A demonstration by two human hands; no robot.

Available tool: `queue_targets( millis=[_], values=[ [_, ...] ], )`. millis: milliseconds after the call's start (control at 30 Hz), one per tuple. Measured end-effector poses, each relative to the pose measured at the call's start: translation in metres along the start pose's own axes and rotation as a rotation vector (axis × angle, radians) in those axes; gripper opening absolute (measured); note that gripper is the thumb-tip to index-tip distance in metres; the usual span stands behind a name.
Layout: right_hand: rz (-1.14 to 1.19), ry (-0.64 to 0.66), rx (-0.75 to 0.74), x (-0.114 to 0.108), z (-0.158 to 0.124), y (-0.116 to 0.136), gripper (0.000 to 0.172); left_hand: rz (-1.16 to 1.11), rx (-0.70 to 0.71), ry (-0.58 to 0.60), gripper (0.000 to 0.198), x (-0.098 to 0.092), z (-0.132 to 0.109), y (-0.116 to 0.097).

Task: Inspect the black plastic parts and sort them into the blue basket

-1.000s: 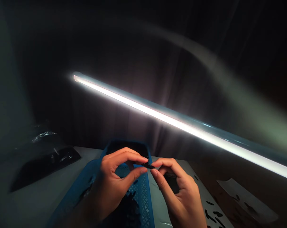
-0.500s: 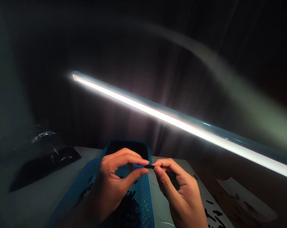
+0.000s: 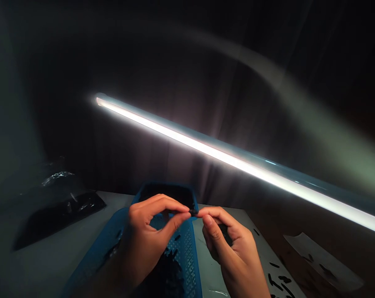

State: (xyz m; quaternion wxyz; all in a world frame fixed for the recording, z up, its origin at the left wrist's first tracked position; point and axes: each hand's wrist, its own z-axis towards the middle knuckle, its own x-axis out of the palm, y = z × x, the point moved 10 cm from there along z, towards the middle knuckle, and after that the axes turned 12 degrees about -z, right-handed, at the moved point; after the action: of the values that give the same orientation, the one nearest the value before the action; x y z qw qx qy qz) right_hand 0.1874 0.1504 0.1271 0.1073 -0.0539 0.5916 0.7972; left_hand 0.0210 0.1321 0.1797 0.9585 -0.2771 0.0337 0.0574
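Between the thumb and fingertips of my left hand (image 3: 158, 223) is a small black strip-like piece (image 3: 193, 212), held up over the baskets. The index fingertip of my right hand (image 3: 232, 244) touches the right end of that piece, its thumb a little apart from it. The other right fingers curl around something dark (image 3: 227, 235) in the palm, too shadowed to name. Below my left hand stands a blue perforated basket (image 3: 191, 256) with many similar black pieces (image 3: 171, 269) inside, partly hidden by the hand and forearm.
A second blue basket (image 3: 194, 194) with dark contents stands behind. A clear bag with black contents (image 3: 60, 217) lies left on the white table (image 3: 210, 265). Loose black pieces (image 3: 278, 283) and a white sheet (image 3: 330, 265) lie right. A lit tube lamp (image 3: 206, 148) slants across.
My left hand has shifted slightly left with the black piece. The right thumb has come off the piece and the right index finger has straightened against its end.
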Motion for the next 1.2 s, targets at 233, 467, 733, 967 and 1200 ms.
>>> queue_targets(
  millis=[233,467,733,967,1200],
  values=[
    [0.278,0.292,0.234,0.034,0.005,-0.028,0.055,0.100,-0.157,0.124,0.022,0.012,0.001,0.021],
    [0.142,0.248,0.189,0.034,-0.007,-0.023,0.067,-0.068,-0.161,0.378,0.018,0.048,-0.021,0.005],
    [0.079,0.329,0.061,0.044,-0.003,-0.025,0.059,0.113,-0.071,0.366,0.020,0.053,-0.022,0.000],
    [0.188,0.368,0.120,0.047,0.002,-0.026,0.051,-0.078,-0.256,0.186,0.015,0.033,-0.018,0.020],
    [0.102,0.257,0.062,0.030,0.009,-0.023,0.038,-0.340,-0.560,0.054,0.006,0.018,-0.017,0.051]
  ],
)
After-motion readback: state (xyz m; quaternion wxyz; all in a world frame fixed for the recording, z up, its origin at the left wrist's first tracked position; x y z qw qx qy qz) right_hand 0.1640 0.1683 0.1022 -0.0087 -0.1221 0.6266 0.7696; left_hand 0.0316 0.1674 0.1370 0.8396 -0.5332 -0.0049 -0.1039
